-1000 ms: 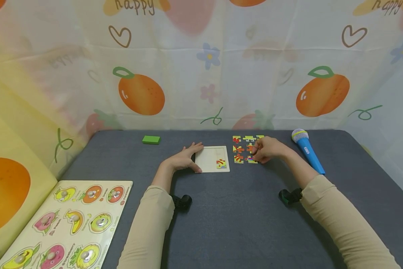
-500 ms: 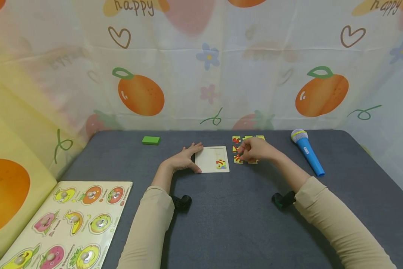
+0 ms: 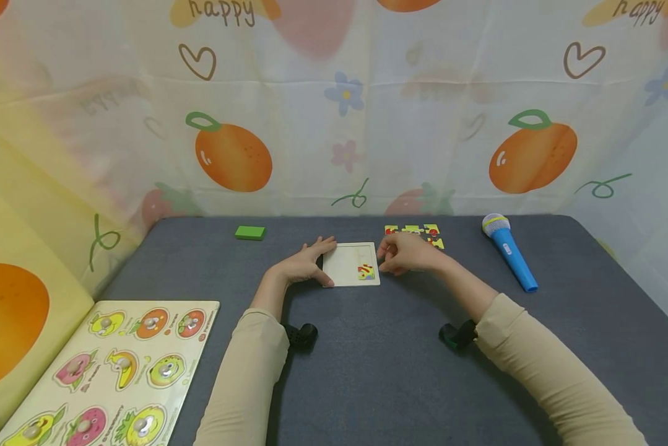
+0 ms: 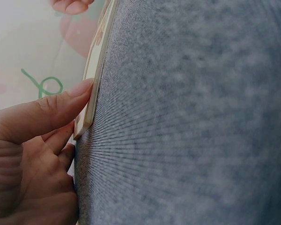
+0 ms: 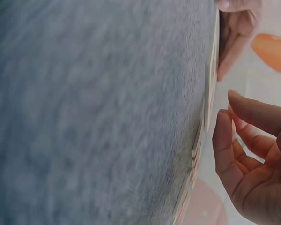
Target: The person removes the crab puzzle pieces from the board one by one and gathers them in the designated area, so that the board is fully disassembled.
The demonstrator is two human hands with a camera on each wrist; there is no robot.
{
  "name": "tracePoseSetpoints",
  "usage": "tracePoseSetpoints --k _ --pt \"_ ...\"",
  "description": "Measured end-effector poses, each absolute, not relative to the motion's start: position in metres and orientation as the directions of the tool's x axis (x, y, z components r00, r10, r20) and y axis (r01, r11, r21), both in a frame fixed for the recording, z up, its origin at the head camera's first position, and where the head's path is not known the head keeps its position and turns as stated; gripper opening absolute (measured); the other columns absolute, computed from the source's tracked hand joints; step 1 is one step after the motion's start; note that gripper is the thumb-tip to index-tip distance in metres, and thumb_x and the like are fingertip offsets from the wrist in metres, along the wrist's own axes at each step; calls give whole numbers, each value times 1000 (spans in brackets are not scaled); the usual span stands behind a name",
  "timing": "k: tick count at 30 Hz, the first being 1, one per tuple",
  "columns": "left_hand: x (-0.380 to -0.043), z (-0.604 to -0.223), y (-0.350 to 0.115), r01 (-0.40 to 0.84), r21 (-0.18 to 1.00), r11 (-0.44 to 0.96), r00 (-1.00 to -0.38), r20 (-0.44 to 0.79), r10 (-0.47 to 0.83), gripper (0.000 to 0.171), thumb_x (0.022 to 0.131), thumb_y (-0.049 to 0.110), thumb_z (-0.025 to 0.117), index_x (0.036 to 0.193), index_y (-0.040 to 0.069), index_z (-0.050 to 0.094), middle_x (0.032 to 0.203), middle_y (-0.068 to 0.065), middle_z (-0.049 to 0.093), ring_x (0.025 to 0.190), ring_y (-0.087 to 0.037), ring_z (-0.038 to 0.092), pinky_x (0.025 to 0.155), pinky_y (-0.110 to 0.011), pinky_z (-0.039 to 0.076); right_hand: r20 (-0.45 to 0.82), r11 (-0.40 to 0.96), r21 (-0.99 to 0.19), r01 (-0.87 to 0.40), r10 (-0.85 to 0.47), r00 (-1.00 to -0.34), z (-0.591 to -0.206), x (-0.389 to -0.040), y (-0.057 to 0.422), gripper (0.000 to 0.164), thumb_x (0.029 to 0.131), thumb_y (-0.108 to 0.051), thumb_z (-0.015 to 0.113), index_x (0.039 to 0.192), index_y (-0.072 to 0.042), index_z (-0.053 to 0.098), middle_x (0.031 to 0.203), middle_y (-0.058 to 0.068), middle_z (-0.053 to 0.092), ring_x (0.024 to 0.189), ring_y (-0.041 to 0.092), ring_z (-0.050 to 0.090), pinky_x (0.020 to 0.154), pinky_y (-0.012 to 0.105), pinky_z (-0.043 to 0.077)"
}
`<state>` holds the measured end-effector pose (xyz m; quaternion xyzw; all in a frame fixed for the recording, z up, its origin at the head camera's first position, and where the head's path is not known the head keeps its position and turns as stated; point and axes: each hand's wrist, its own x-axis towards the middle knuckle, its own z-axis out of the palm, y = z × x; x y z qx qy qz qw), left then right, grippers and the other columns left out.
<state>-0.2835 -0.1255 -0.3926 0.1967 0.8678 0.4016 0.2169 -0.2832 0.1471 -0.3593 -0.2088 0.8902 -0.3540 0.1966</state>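
My left hand point(image 3: 306, 261) holds a shallow white puzzle tray point(image 3: 342, 265) at its left end, thumb on the near corner and fingers toward the far one. In the left wrist view the thumb point(image 4: 77, 91) lies on the tray's pale edge. A single red-and-yellow jigsaw piece point(image 3: 366, 271) sits in the tray's lower right. My right hand point(image 3: 403, 253) is beside the tray's right edge, fingers curled, thumb and index tips close together; I cannot tell whether they pinch a piece. Several jigsaw pieces point(image 3: 433, 230) lie behind it, partly hidden by the hand.
A blue toy microphone point(image 3: 511, 254) lies at the right of the grey tabletop point(image 3: 356, 371). At the back left is a green block point(image 3: 250, 233). A large fruit peg board point(image 3: 122, 341) covers the front left. A printed curtain point(image 3: 311, 142) hangs behind the table.
My right hand has moved left from over the loose pieces to the tray's right edge, uncovering pieces at the right of the group. The left hand and tray have stayed put.
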Motion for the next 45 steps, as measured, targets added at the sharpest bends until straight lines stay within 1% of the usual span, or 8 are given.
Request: tracePoseSetpoints --k 5,11,18,23,27,35,42,45 --pt "-284 -393 -125 162 780 605 -830 -223 511 100 77 6 78 159 10 21 170 -3 4 157 -24 -13 126 -51 -15 -199 652 -718 -245 -529 -825 -361 -283 138 24 87 -10 73 107 -1 64 72 0 59 61 11 60 63 25 55" --pt "-283 -393 -124 154 776 612 -832 -233 504 100 77 7 78 159 11 21 170 -3 4 157 -24 -13 126 -52 -14 -185 633 -724 -273 -561 -807 -361 -281 130 27 87 -9 72 110 1 64 75 3 61 63 13 61 63 26 53" --pt "-283 -392 -124 163 776 609 -829 -227 511 100 77 7 77 159 10 20 170 -4 4 157 -25 -13 126 -52 -15 -189 642 -714 -278 -560 -807 -360 -278 124 34 86 -9 74 116 2 61 81 6 64 64 12 64 66 28 59" --pt "-284 -393 -125 172 773 610 -829 -221 514 100 77 8 78 159 10 21 170 -4 5 158 -25 -12 126 -52 -14 -196 649 -705 -285 -565 -801 -361 -277 122 39 86 -11 75 120 2 60 85 8 65 66 13 66 66 28 58" --pt "-284 -393 -125 170 776 607 -828 -221 515 100 76 8 78 159 10 21 170 -3 5 158 -24 -12 126 -51 -15 -215 664 -695 -276 -558 -801 -362 -278 120 41 86 -13 75 121 -1 60 85 6 66 67 13 67 67 27 57" --pt "-284 -393 -125 175 776 606 -827 -218 518 100 76 8 78 159 10 21 170 -4 5 158 -25 -12 126 -52 -15 -211 671 -679 -299 -568 -796 -363 -278 118 40 86 -13 75 120 0 60 87 7 66 66 11 65 65 25 56" --pt "-284 -394 -125 183 767 615 -828 -217 517 99 77 9 78 159 10 22 170 -4 6 158 -25 -11 126 -52 -14 -193 689 -639 -341 -573 -797 -364 -278 117 36 83 -12 77 114 -1 64 85 4 64 64 8 57 62 21 48" --pt "-284 -394 -125 181 765 618 -829 -219 514 99 77 9 78 159 11 22 170 -3 6 158 -24 -11 127 -51 -13 -195 697 -631 -339 -567 -800 -363 -277 117 35 82 -10 78 113 -1 66 86 4 62 66 8 56 62 20 47"
